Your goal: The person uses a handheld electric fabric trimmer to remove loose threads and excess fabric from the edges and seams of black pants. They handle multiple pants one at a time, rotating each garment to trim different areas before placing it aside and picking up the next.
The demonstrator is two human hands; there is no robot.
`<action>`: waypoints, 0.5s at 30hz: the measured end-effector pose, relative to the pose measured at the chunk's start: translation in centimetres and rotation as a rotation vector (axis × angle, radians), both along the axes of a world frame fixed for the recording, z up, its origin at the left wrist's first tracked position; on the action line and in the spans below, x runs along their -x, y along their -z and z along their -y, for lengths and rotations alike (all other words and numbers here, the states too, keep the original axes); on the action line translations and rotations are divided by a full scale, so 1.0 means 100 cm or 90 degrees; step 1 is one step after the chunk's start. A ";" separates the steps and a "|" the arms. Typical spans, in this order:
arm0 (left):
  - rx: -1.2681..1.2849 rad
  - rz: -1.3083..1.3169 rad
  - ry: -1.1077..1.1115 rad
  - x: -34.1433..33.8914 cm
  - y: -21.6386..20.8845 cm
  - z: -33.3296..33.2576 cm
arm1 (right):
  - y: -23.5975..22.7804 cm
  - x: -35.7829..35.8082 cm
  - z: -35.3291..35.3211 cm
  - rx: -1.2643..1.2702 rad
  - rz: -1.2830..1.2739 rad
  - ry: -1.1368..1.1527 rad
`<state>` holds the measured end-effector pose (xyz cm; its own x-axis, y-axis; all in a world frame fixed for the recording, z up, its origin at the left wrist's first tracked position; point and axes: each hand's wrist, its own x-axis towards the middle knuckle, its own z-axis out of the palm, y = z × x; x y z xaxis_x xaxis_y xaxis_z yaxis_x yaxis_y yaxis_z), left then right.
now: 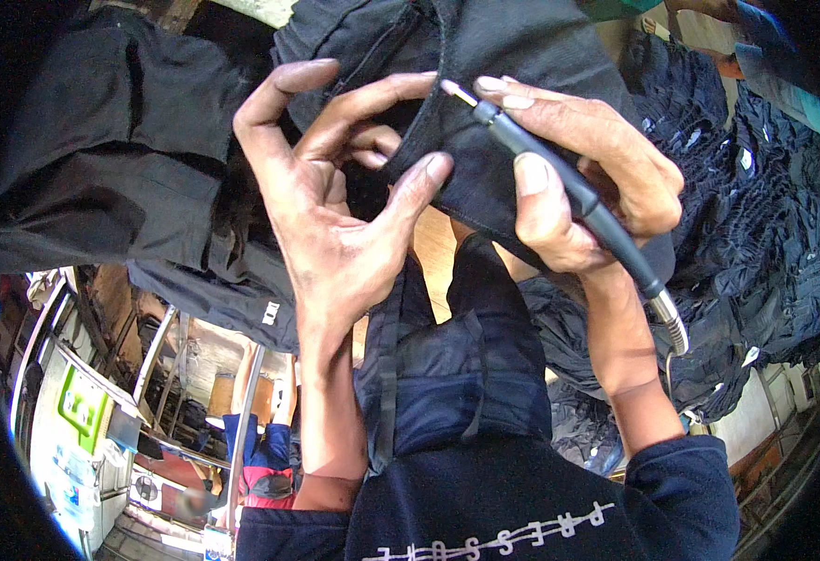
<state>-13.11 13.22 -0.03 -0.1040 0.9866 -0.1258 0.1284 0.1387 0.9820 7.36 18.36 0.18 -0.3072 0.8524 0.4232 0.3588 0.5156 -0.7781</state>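
Note:
A black garment [532, 56] with a stitched seam is spread in front of me. My left hand [340, 201] holds its edge, the thumb on the near side and some fingertips passing behind the cloth; the index finger is raised and apart. In my right hand [597, 168] is a slim black pen-shaped rotary grinder [560, 178], gripped between thumb and fingers. Its pale pinkish tip is at the seam, close to my left middle fingertip. A metal spring sleeve and a thin cord trail from its lower end. Whether the tip touches the cloth, I cannot tell.
More black garments [111, 150] hang or lie at the left. A large heap of crumpled black garments [756, 215] with small white tags fills the right. Lower left are metal rails, a green basket [83, 407], a fan [145, 486] and another person [265, 458] in dark blue shorts.

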 end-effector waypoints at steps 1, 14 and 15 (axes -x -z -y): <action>0.001 0.010 -0.004 0.000 0.000 0.000 | 0.001 0.000 0.000 -0.003 -0.001 -0.012; -0.024 0.024 -0.007 0.003 0.004 0.002 | 0.003 -0.002 0.002 -0.016 -0.013 -0.072; -0.028 0.008 -0.005 0.004 0.004 0.002 | 0.002 -0.002 0.001 -0.010 -0.011 -0.073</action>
